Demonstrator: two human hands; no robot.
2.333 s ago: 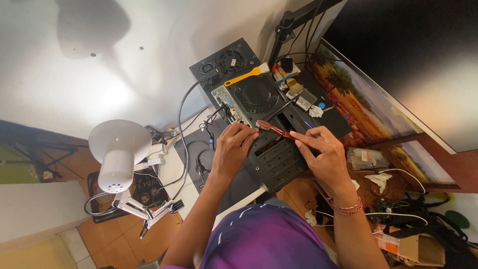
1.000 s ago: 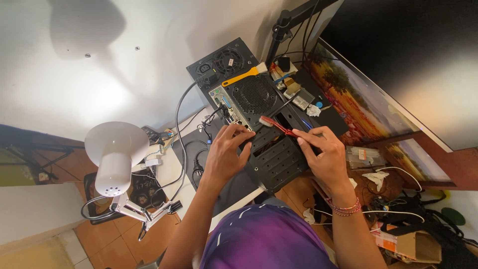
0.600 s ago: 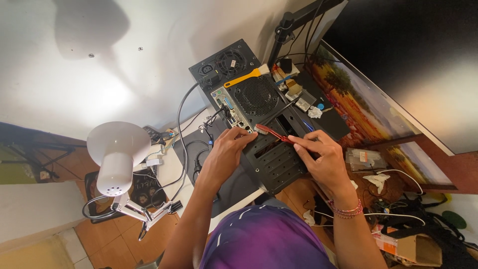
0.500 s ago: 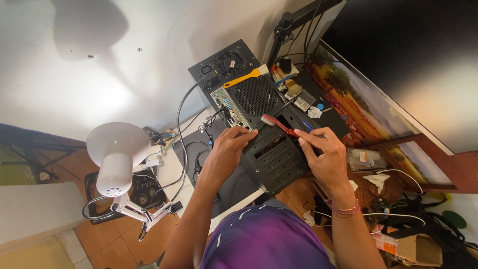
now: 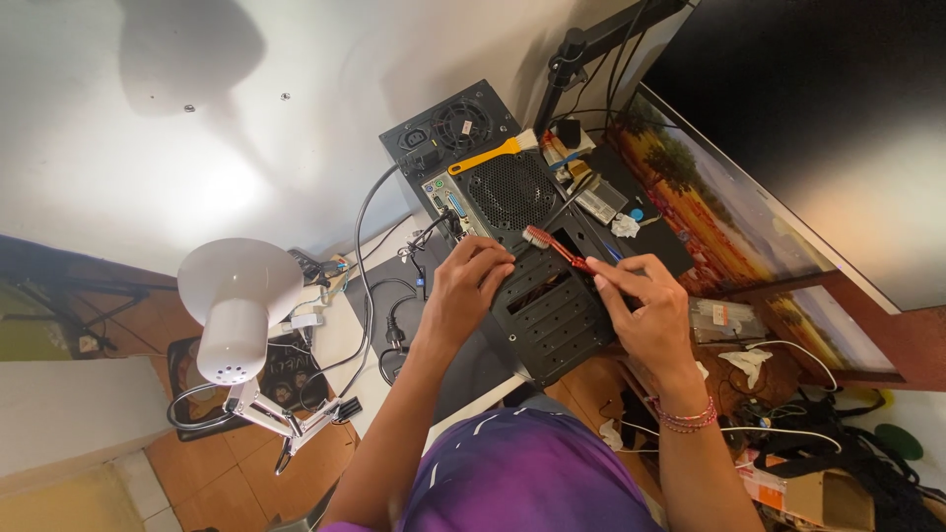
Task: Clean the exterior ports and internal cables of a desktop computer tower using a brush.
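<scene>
A black computer case (image 5: 552,315) lies on its side on the desk with its rear panel and fan grille (image 5: 509,187) facing up. My right hand (image 5: 645,315) grips a red toothbrush (image 5: 554,246), whose bristle head rests on the case just below the grille. My left hand (image 5: 471,291) is pressed flat on the case's left edge, next to the rear ports and plugged cables. An orange-handled tool (image 5: 483,156) lies across the top of the case.
A white desk lamp (image 5: 236,305) stands on a clamp arm at the left. Black cables (image 5: 379,286) trail off the desk's left side. A framed landscape picture (image 5: 729,227) leans at the right. Small parts (image 5: 591,192) lie beyond the case, clutter and wires at lower right.
The toothbrush head has shifted slightly back and forth over the case near the fan grille. My left hand has stayed on the case's left edge.
</scene>
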